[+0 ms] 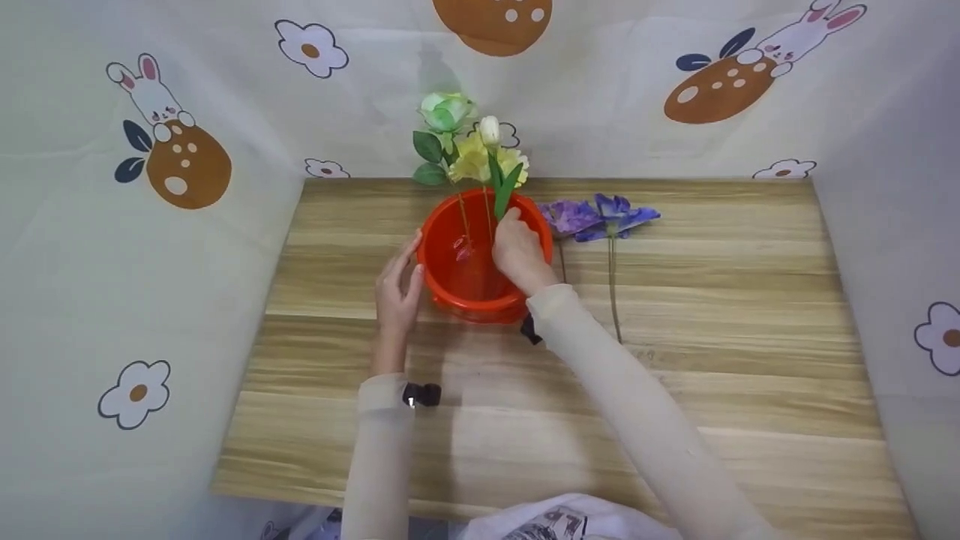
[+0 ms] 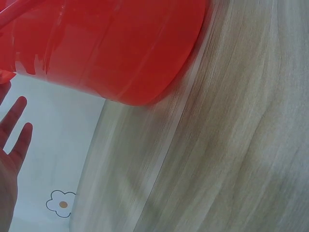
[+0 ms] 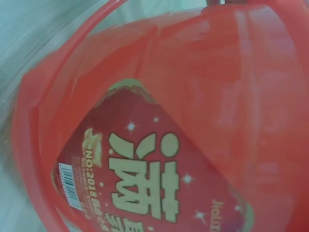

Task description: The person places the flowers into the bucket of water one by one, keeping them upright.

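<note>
A red bucket [image 1: 480,304] stands on the wooden table, holding a pale green rose [image 1: 445,112], yellow flowers [image 1: 471,159] and a small pink bloom [image 1: 463,249] low inside. My right hand [image 1: 520,253] reaches over its rim and grips the stem of a white tulip [image 1: 489,131] just below the green leaves. The fingertips are partly hidden from above. On the left, my left hand [image 1: 397,291] rests its nearly straight fingers against the bucket's rim. The left wrist view has these fingers spread beside the bucket [image 2: 106,48]. The right wrist view is filled by the bucket's labelled side [image 3: 207,96].
Right of the bucket, a light purple flower [image 1: 570,217] and a blue-violet flower [image 1: 616,217] lie on the table [image 1: 735,315] with stems toward me. A printed cloth [image 1: 600,90] hangs behind and at both sides. The bucket's handle [image 3: 82,36] lies against its side.
</note>
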